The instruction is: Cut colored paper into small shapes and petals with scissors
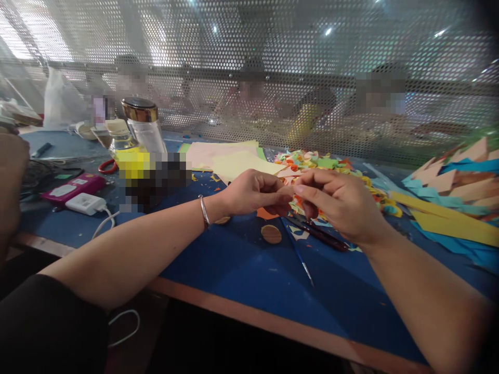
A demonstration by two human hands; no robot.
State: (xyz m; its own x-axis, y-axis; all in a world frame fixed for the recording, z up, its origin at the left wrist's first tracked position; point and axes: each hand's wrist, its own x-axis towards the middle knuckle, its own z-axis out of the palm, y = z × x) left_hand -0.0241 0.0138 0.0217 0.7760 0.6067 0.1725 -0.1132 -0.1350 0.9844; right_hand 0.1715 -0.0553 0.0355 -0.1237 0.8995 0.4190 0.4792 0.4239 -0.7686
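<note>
My left hand (255, 193), with a silver bangle at the wrist, is closed in a pinch above the blue table. Close against it, my right hand (338, 203) pinches too, their fingertips almost meeting. Whatever is between the fingers is too small or hidden to make out. An orange paper piece (267, 213) shows just under my left fingers. Below the hands lie a round brown disc (271, 234), a thin blue-handled brush (302, 259) and a dark red-handled tool (329, 238), partly covered by my right hand. Behind them spreads a heap of colourful paper scraps (323, 162).
Pale paper sheets (222, 156) lie at the back. Folded paper strips (456, 182) are stacked at right. On the left stand a yellow-labelled bottle (130, 158) and a gold-lidded flask (146, 124), near a white charger (86, 203) with its cable. A perforated metal screen (234, 47) rises behind.
</note>
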